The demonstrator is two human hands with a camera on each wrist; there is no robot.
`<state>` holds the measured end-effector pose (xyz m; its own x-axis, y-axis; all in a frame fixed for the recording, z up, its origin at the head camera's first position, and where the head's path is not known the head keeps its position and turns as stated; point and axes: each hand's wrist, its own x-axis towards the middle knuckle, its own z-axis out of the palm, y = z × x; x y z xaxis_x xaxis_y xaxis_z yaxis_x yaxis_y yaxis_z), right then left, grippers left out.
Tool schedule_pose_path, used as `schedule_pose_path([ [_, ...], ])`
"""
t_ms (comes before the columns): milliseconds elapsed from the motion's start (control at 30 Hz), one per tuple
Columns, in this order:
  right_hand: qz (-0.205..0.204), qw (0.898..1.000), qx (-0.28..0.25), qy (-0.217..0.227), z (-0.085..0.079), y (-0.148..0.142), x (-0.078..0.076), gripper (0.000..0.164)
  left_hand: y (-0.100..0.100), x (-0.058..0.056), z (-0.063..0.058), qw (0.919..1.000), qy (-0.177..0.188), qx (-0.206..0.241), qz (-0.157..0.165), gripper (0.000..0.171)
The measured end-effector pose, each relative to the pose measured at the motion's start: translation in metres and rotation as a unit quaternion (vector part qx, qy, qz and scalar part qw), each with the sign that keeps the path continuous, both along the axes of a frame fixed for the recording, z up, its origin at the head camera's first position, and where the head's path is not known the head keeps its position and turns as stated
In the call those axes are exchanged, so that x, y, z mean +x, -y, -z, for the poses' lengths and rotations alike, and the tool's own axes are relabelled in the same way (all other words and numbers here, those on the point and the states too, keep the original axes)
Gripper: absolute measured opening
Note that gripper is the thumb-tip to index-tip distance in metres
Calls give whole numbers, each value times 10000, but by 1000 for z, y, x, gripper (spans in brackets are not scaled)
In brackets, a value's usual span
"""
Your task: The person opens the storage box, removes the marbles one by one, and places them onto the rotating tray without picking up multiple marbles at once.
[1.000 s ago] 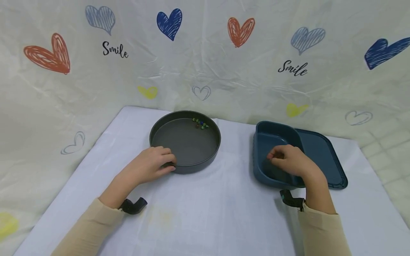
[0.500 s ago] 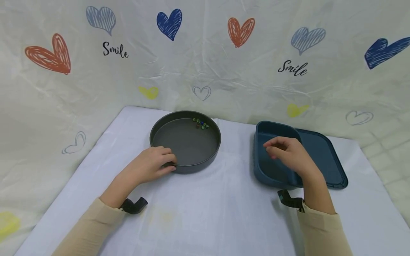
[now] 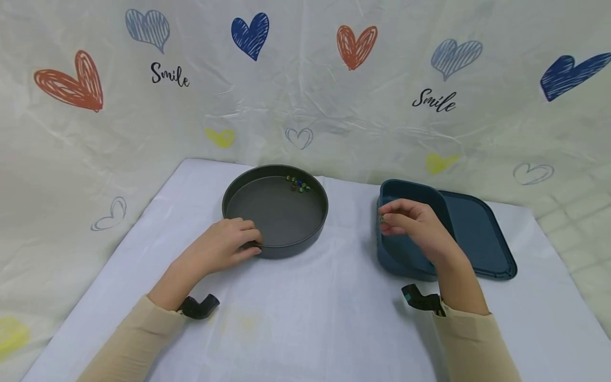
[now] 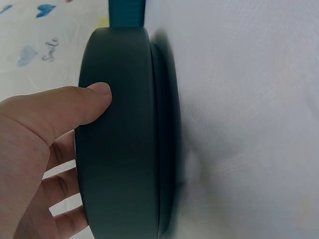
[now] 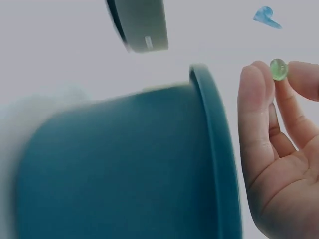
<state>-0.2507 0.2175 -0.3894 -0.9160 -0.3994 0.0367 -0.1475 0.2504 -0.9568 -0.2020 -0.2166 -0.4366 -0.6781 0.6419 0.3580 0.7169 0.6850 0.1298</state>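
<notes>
A round dark-grey cake pan (image 3: 279,212) stands on the left half of the table. My left hand (image 3: 226,244) grips its near-left rim, with the thumb on the outer wall and the other fingers inside, as the left wrist view also shows. Several green, blue and brown marbles (image 3: 299,184) lie together in the pan's far right part. My right hand (image 3: 420,225) pinches a green glass marble (image 5: 278,69) between thumb and fingertips. That hand is raised over the left wall of a deep blue box (image 3: 406,265), hiding part of its inside.
A flat blue lid (image 3: 482,233) lies at the box's right side, partly behind it. White cloth (image 3: 334,318) covers the table. Behind it hangs a pale backdrop (image 3: 305,101) printed with hearts. Black wrist mounts (image 3: 200,306) show on both arms.
My right hand has risen out of the blue box and moved left to its left wall, with the marble showing at its fingertips. The left hand and the pan have stayed put.
</notes>
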Motion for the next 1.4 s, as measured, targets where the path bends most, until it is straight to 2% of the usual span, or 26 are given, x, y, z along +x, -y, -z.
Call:
schedule_pose_path([
  [267, -254, 9979, -571, 144, 3, 11, 1, 20, 1, 1, -3, 10000, 40, -4, -64, 10],
  [533, -478, 9945, -841, 400, 6, 25, 2, 14, 2, 1, -7, 10000, -34, 69, -4, 9],
  [867, -535, 9944, -672, 614, 6, 56, 2, 14, 4, 0, -5, 9999, -23, 94, 33, 9],
  [1167, -825, 9919, -730, 625, -1, 89, 1, 20, 4, 2, -6, 9999, -83, 80, 3, 10],
  [1400, -924, 9901, -725, 770, 3, 113, -4, 24, 2, 2, -6, 9999, -73, 103, 19, 9],
])
